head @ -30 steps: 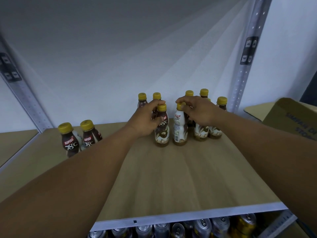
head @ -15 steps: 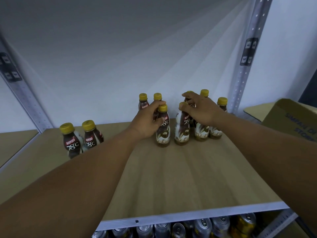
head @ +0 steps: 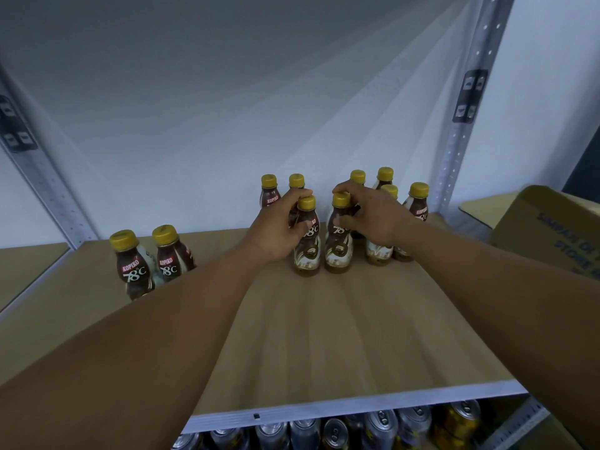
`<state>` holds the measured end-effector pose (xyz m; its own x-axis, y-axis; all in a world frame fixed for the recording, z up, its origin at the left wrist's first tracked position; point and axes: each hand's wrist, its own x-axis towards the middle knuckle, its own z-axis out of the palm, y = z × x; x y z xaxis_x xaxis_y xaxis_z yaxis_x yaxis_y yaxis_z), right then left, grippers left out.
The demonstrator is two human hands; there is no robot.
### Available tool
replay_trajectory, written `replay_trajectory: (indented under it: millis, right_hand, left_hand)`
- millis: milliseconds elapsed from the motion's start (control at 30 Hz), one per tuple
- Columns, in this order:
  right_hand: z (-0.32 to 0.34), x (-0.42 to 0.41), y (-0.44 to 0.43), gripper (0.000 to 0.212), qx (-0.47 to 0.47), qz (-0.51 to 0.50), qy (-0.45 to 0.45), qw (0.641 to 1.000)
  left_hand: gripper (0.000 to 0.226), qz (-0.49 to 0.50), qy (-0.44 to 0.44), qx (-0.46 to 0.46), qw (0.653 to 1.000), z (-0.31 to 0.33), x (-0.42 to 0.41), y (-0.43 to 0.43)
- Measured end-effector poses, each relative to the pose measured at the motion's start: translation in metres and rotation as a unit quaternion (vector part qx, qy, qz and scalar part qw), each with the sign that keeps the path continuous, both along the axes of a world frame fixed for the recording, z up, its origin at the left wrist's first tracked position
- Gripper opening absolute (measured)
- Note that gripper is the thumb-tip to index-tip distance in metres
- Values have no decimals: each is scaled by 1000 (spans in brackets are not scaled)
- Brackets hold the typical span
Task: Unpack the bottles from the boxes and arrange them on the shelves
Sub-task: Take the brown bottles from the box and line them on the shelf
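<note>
Several brown coffee bottles with yellow caps stand in a group at the back of the wooden shelf (head: 341,336). My left hand (head: 276,235) grips the front left bottle (head: 306,251) around its neck and shoulder. My right hand (head: 376,219) pinches the front bottle beside it (head: 339,251) at the neck, thumb on the label, fingers over the cap. Both bottles stand upright on the shelf, side by side. Two more bottles (head: 147,261) stand apart at the left.
A cardboard box (head: 548,232) sits to the right of the shelf post (head: 467,105). Several drink cans (head: 373,430) fill the shelf below. Another post (head: 35,164) rises at the left. The white wall backs the shelf.
The bottle under my right hand has turned, so its brown label faces front instead of the white back. Both hands have stayed on the two front bottles.
</note>
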<state>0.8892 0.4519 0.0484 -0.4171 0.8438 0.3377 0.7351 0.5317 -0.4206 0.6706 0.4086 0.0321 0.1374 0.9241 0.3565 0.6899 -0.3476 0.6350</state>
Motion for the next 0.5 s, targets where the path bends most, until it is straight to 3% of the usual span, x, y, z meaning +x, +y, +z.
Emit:
replay_trajectory:
  millis: [267, 500]
  right_hand:
    - [-3, -1, -1, 67, -7, -5, 22, 1000]
    - [-9, 1, -2, 60, -7, 1, 45, 999]
  left_hand:
    - [53, 2, 5, 7, 1000, 0, 0, -1]
    - [52, 14, 0, 27, 1000, -6, 7, 1]
